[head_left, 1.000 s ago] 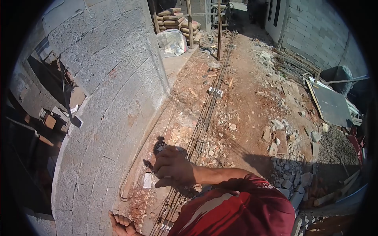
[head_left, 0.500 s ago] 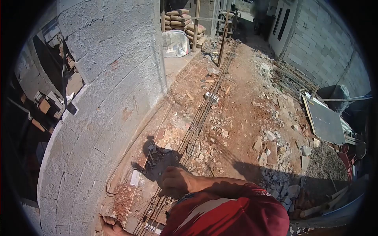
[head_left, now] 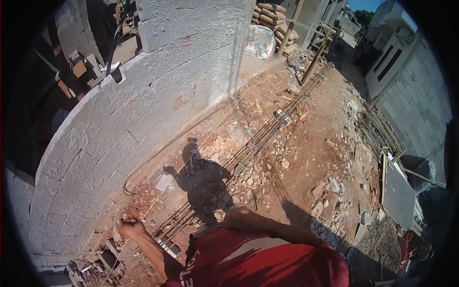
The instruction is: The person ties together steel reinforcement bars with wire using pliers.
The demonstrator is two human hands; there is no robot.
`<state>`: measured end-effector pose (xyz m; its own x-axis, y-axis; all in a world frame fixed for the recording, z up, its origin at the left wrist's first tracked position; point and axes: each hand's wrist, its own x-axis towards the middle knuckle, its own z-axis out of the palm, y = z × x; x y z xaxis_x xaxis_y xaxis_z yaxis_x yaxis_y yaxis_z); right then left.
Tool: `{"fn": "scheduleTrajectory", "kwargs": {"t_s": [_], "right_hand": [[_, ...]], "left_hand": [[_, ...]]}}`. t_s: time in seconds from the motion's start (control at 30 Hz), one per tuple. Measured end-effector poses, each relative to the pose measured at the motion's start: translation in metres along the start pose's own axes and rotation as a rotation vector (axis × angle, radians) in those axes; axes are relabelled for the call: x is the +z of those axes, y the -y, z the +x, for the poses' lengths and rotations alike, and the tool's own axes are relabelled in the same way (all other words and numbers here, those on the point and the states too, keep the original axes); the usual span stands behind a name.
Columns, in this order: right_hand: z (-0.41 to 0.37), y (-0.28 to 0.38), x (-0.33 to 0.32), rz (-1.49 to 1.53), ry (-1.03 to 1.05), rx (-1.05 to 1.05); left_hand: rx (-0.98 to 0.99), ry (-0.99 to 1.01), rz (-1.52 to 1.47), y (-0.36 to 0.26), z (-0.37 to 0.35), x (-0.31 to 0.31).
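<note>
My left hand (head_left: 131,228) is low at the left, near the foot of the block wall (head_left: 158,103). Its fingers are curled in shadow, and whatever they hold, if anything, is too small to make out. A thin pale string (head_left: 154,206) runs along the ground and passes close beside this hand and its wrist. In front of my red shirt, my right hand (head_left: 235,217) is bent at the wrist with its fingers hidden. Below and beyond it lies a long bundle of steel reinforcing bars (head_left: 253,142) on the rubble.
A white scrap (head_left: 164,182) lies by the string. A dark hose (head_left: 143,168) follows the wall. Stacked sacks (head_left: 271,16) and a wooden post (head_left: 316,55) stand farther off. At the right are a leaning board (head_left: 399,191), a gravel pile (head_left: 377,241) and broken stones (head_left: 330,191).
The view has swung left and tilted, so the wall and bars appear farther right. My left hand and forearm show more fully. My right hand's fingers have turned out of sight.
</note>
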<state>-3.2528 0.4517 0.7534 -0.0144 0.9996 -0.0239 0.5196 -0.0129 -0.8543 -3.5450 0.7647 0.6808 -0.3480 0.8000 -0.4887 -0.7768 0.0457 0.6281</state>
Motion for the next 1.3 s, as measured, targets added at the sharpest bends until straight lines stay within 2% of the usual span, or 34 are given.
{"fn": "scheduleTrajectory", "kwargs": {"t_s": [0.03, 0.07, 0.1, 0.13, 0.2, 0.27, 0.3, 0.33, 0.4, 0.43, 0.47, 0.5, 0.53, 0.57, 0.63, 0.67, 0.7, 0.73, 0.77, 0.8, 0.83, 0.87, 0.9, 0.93, 1.0, 1.03, 1.07, 1.1, 1.13, 1.17, 1.2, 1.23, 1.27, 1.3], "right_hand": [[0.000, 0.001, -0.003, 0.053, -0.019, 0.059], [0.002, 0.004, -0.007, 0.107, -0.029, 0.134], [0.004, 0.010, -0.011, 0.072, -0.005, 0.224], [0.005, 0.016, -0.012, 0.032, 0.019, 0.316], [0.007, 0.018, -0.011, -0.111, 0.058, 0.284], [0.007, 0.018, -0.010, -0.102, 0.154, 0.224], [0.008, 0.016, -0.010, -0.131, 0.173, 0.161], [0.008, 0.014, -0.010, -0.121, 0.203, 0.160], [0.004, 0.013, -0.012, -0.164, 0.258, 0.122], [0.004, 0.010, -0.014, -0.167, 0.275, 0.123], [0.004, 0.005, -0.014, -0.261, 0.280, 0.090], [0.006, -0.002, -0.014, -0.354, 0.280, 0.052], [0.007, -0.012, -0.013, -0.355, 0.288, 0.045], [0.009, -0.024, -0.013, -0.471, 0.299, -0.051], [0.021, -0.028, -0.012, -0.583, 0.328, -0.158], [0.029, -0.020, -0.014, -0.620, 0.281, -0.223], [0.034, -0.013, -0.014, -0.654, 0.230, -0.289], [0.037, -0.013, -0.017, -0.647, 0.239, -0.300], [0.041, -0.016, -0.026, -0.754, 0.111, -0.311], [0.044, -0.022, -0.036, -0.862, -0.022, -0.317], [0.043, -0.031, -0.049, -0.865, -0.027, -0.323], [0.038, -0.041, -0.063, -0.929, -0.044, -0.192], [0.035, -0.044, -0.069, -0.990, -0.057, -0.060], [0.031, -0.042, -0.071, -0.990, -0.053, -0.063], [0.026, -0.029, -0.076, -0.881, 0.116, -0.020], [0.025, -0.021, -0.077, -0.825, 0.166, -0.140], [0.023, -0.018, -0.081, -0.824, 0.167, -0.142], [0.020, -0.015, -0.086, -0.825, 0.033, -0.229], [0.018, -0.012, -0.093, -0.825, -0.103, -0.316], [0.014, -0.001, -0.103, -0.881, -0.131, -0.152], [0.008, -0.007, -0.105, -0.882, -0.134, -0.144], [-0.001, -0.017, -0.107, -0.887, -0.150, 0.000], [-0.009, -0.021, -0.108, -0.892, -0.158, 0.148], [-0.010, -0.009, -0.101, -0.880, 0.141, 0.406]], "left_hand": [[-0.021, -0.028, -0.039, 0.008, -0.007, -0.001], [-0.063, 0.211, -0.068, 0.013, 0.026, -0.036], [-0.084, 0.103, -0.146, 0.006, -0.014, -0.012], [-0.058, 0.182, -0.192, 0.009, -0.007, -0.023], [-0.024, 0.088, -0.170, -0.004, -0.029, -0.015], [0.072, -0.145, -0.100, -0.012, -0.046, -0.001], [0.095, -0.178, -0.091, -0.013, -0.036, -0.021], [0.099, -0.019, -0.088, -0.006, -0.023, -0.049], [0.099, 0.125, -0.081, 0.004, -0.017, -0.081], [-0.036, -0.099, 0.209, 0.009, -0.020, -0.087], [0.157, -0.055, 0.591, 0.021, -0.020, -0.103], [0.375, -0.118, 1.110, 0.033, -0.020, -0.120], [0.583, -0.267, 1.493, 0.045, -0.019, -0.136], [1.021, -0.341, 1.619, 0.074, -0.049, -0.129], [0.999, 0.286, 1.851, 0.068, -0.128, -0.072], [1.006, 0.755, 1.672, 0.077, -0.150, -0.061], [0.652, 1.141, 1.499, 0.092, -0.164, -0.061], [0.298, 1.274, 1.450, 0.094, -0.178, -0.047], [-0.049, 1.385, 1.366, 0.093, -0.188, -0.032], [-0.039, 1.380, 1.366, 0.099, -0.194, -0.030], [0.164, 1.182, 1.478, 0.105, -0.199, -0.031], [0.356, 0.972, 1.568, 0.109, -0.204, -0.031], [0.743, 0.860, 1.465, 0.106, -0.211, -0.023], [0.742, 0.855, 1.466, 0.101, -0.220, -0.014], [1.240, 1.067, 1.371, 0.095, -0.235, 0.008], [1.087, 1.284, 1.188, 0.112, -0.235, 0.007], [0.923, 1.478, 0.990, 0.134, -0.234, 0.003], [0.325, 1.610, 1.272, 0.142, -0.240, 0.002], [0.328, 1.607, 1.271, 0.147, -0.241, -0.003], [0.414, 1.519, 1.217, 0.146, -0.242, -0.004], [0.491, 1.437, 1.163, 0.145, -0.241, -0.005], [0.481, 1.450, 1.161, 0.144, -0.236, -0.006], [0.594, 1.461, 1.174, 0.142, -0.229, -0.007], [0.712, 1.461, 1.182, 0.143, -0.222, -0.006]]}}
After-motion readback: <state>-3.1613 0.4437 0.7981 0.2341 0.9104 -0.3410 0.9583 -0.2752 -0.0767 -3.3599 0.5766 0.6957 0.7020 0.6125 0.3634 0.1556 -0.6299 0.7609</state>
